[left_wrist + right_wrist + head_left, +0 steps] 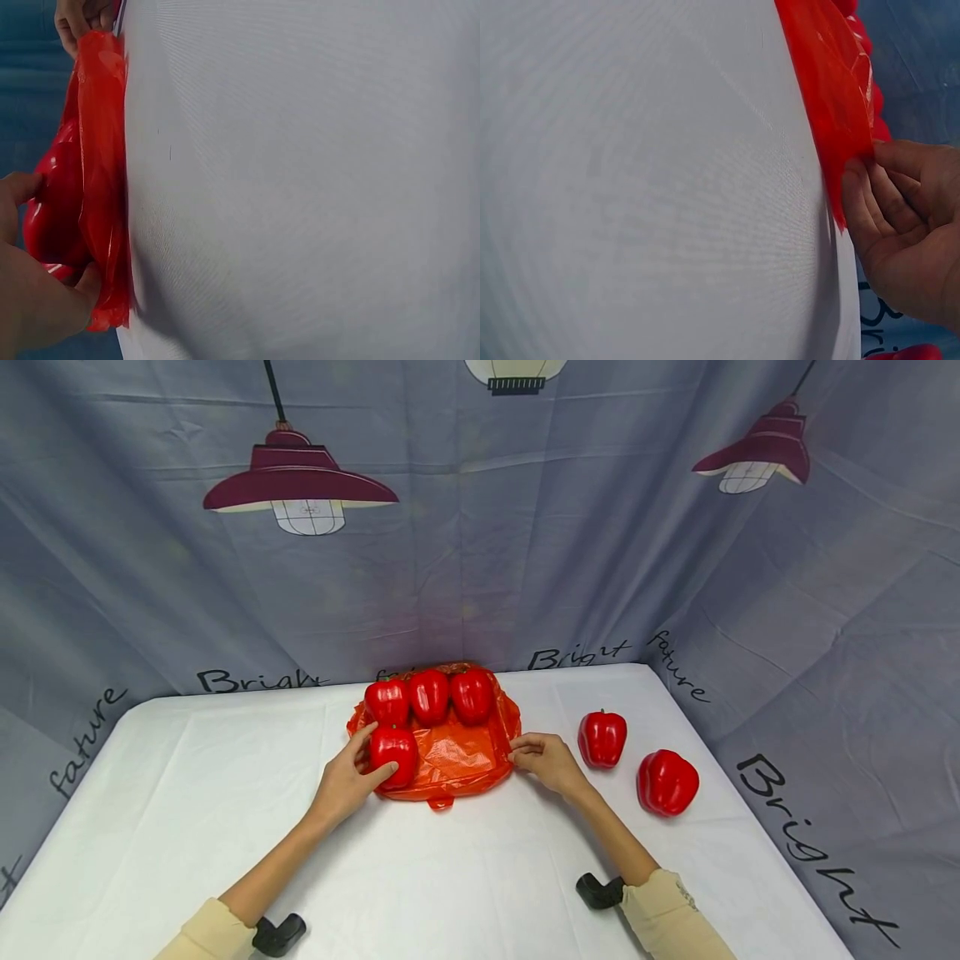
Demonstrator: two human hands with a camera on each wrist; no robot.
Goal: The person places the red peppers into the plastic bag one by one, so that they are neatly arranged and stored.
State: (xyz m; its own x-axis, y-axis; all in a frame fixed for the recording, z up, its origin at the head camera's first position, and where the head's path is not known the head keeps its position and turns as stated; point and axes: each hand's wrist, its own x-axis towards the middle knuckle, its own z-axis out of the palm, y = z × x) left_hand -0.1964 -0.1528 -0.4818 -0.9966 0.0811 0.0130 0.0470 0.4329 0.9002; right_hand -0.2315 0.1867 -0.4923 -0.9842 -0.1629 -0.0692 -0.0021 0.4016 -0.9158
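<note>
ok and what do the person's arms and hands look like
The left sleeve and right sleeve are pale beige, the right with a small dark marking. A bent black piece juts from the end of each. Both the left hand and right hand are gloveless.

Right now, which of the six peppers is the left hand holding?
The near-left pepper at the bag: the left hand grips it. Three others line the bag's far side; two are on the table.

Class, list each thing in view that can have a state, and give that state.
Red bag: open, mouth up
Three far peppers: in a row inside it
Fourth pepper: in the bag, gripped
Two loose peppers: outside the bag, apart
Left hand: gripping the fourth pepper
Right hand: pinching the bag's edge
</note>
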